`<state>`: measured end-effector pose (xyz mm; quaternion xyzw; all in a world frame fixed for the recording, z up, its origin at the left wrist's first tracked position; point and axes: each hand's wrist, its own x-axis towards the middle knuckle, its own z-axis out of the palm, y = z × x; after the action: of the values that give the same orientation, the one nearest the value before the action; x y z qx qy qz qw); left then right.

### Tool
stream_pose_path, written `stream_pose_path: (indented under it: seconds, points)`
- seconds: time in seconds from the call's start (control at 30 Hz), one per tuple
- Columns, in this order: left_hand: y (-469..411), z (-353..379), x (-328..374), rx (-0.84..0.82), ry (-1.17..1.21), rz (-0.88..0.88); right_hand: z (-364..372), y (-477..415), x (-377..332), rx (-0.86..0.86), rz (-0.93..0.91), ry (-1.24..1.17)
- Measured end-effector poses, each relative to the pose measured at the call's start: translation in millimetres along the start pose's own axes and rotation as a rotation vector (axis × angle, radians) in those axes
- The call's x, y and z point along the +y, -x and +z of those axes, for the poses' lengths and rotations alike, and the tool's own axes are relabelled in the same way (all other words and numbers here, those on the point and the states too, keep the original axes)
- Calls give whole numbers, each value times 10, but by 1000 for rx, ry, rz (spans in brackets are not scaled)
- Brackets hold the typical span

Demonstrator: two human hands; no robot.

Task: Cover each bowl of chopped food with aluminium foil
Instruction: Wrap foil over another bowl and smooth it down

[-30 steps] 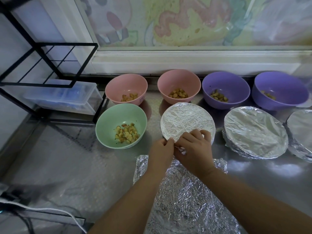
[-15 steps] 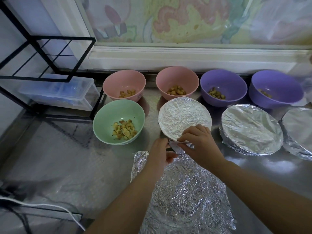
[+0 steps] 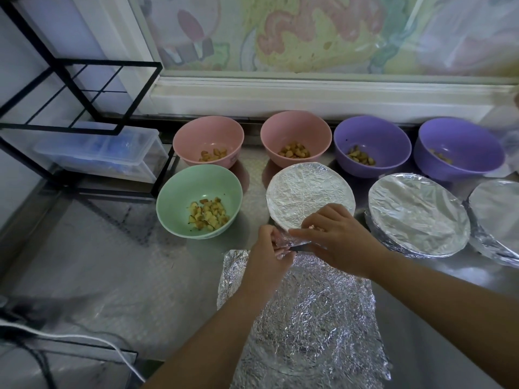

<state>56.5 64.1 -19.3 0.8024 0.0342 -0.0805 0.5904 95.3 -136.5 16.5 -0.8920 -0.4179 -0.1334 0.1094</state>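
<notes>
While the left hand (image 3: 268, 249) pinches the foil edge (image 3: 284, 238), the right hand (image 3: 338, 241) pinches it too, covered bowl (image 3: 307, 190) just beyond

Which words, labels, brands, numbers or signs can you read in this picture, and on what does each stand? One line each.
No text is readable anywhere.
Wall picture: painted shapes only, no letters to make out.
Left pink bowl: a pale mark on its outer wall, too blurred to read.
Clear plastic box: no label visible.
</notes>
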Motion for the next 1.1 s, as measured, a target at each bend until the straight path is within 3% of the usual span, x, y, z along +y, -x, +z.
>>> stream_pose_path:
  seconds: [0.2, 0.43, 0.73, 0.9, 1.1]
  points:
    - [-11, 33, 50, 114, -214, 135, 9, -37, 49, 20, -87, 37]
    - [-98, -98, -15, 180, -348, 270, 119, -16, -40, 90, 25, -23]
    - [-228, -230, 66, 168, -224, 223, 161, -11, -175, 199, 206, -11]
    - [-330, -360, 109, 110, -592, 567, 236, -76, -215, 245, 267, 86]
    - [-470, -446, 181, 13, -717, 782, 225, -77, -202, 235, 351, 1]
